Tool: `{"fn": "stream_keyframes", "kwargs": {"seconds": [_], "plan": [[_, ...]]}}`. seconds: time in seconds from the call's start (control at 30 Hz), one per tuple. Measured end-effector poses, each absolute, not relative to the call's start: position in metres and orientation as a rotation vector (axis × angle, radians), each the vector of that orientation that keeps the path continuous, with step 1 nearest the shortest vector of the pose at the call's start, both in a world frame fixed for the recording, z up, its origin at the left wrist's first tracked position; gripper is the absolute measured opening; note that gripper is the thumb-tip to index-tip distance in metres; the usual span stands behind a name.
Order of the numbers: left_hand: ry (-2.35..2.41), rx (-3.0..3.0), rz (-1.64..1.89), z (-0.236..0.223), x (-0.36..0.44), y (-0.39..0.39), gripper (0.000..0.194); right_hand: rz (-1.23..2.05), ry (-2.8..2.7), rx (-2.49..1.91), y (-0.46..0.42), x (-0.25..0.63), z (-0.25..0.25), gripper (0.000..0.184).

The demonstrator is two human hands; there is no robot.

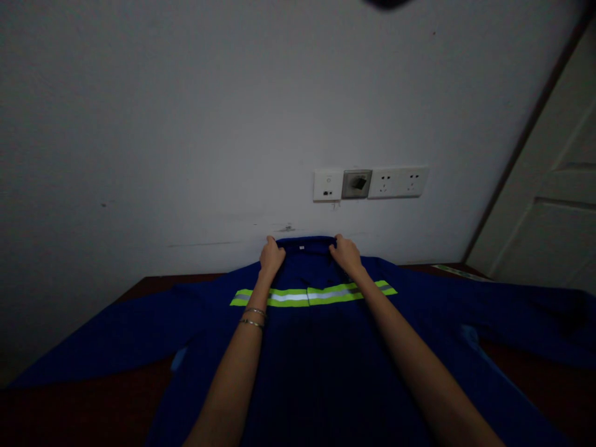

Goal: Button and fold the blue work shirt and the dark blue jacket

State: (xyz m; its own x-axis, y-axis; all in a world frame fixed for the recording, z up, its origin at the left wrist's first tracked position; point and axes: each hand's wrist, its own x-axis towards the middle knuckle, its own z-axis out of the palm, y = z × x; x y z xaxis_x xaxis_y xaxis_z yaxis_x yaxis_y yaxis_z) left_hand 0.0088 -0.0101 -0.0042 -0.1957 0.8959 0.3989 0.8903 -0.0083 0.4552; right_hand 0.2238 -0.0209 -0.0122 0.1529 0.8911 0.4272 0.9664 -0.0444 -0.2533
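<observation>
A dark blue work jacket (307, 347) lies spread out, front side up, with its sleeves stretched to both sides. Across its chest runs a yellow-green reflective strip (288, 298) with a silver band. My left hand (271, 257) grips the left end of the collar (307, 241), fingers closed on the cloth. At the collar's other end, my right hand (345, 253) is closed on the fabric in the same way. Between the hands a small white label (302, 248) shows inside the neck. Two bracelets (252, 316) circle my left wrist.
Under the jacket is a dark reddish-brown tabletop (93, 403), its back edge against a pale wall (186, 124). Wall sockets (398, 182) sit above the collar, slightly right. A panelled door (549, 186) stands at the right. A flat patterned strip (456, 271) lies at the back right.
</observation>
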Motion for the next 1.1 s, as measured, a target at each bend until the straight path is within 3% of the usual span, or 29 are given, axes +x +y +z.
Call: {"fn": "stream_keyframes", "kwargs": {"seconds": [0.53,0.73,0.93,1.1], "plan": [[2.238,1.934,0.95,-0.01,-0.017,-0.005,0.038,-0.196,-1.736,-1.918,-0.016,0.214,-0.006,0.029],[2.233,2.116,0.827,0.022,-0.008,-0.019,0.049,-0.261,-1.755,-1.93,-0.037,0.216,0.002,0.038],[1.711,2.545,0.634,0.056,0.024,-0.048,0.017,-0.23,-2.092,-1.676,-0.079,0.208,0.011,0.024],[1.409,2.809,0.338,0.016,0.039,-0.065,0.016,-0.2,-2.446,-1.474,-0.107,0.206,-0.017,0.023]]}}
